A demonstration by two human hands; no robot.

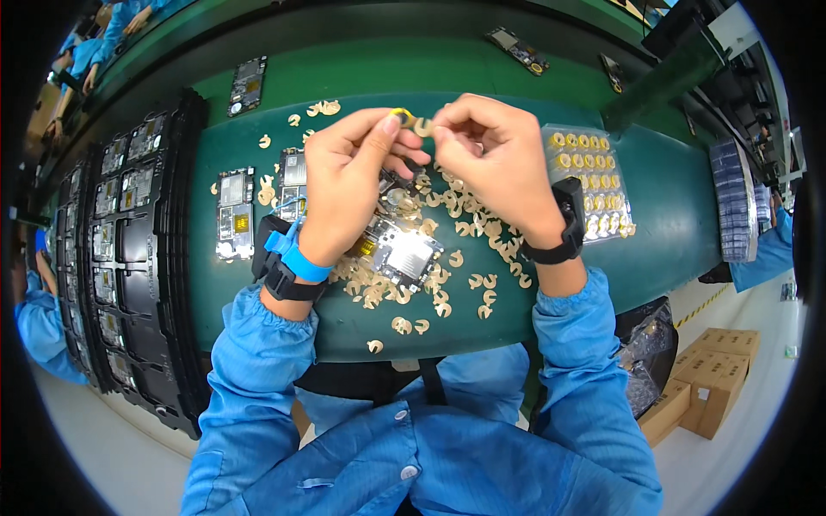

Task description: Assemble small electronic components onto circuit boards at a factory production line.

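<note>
My left hand pinches a small round part with a yellow rim between thumb and forefinger. Close against it, my right hand has thumb and forefinger closed on a pale C-shaped piece. Whether the two pieces touch I cannot tell. Below the hands a circuit board with a silver shield lies among many loose pale C-shaped pieces. Another board is partly covered by my left hand. On my left wrist is a blue strap.
A clear tray of yellow-rimmed round parts lies to the right. Black trays holding boards stand at left. More boards lie on the green mat, one at the left and one at the far edge. Cardboard boxes sit at lower right.
</note>
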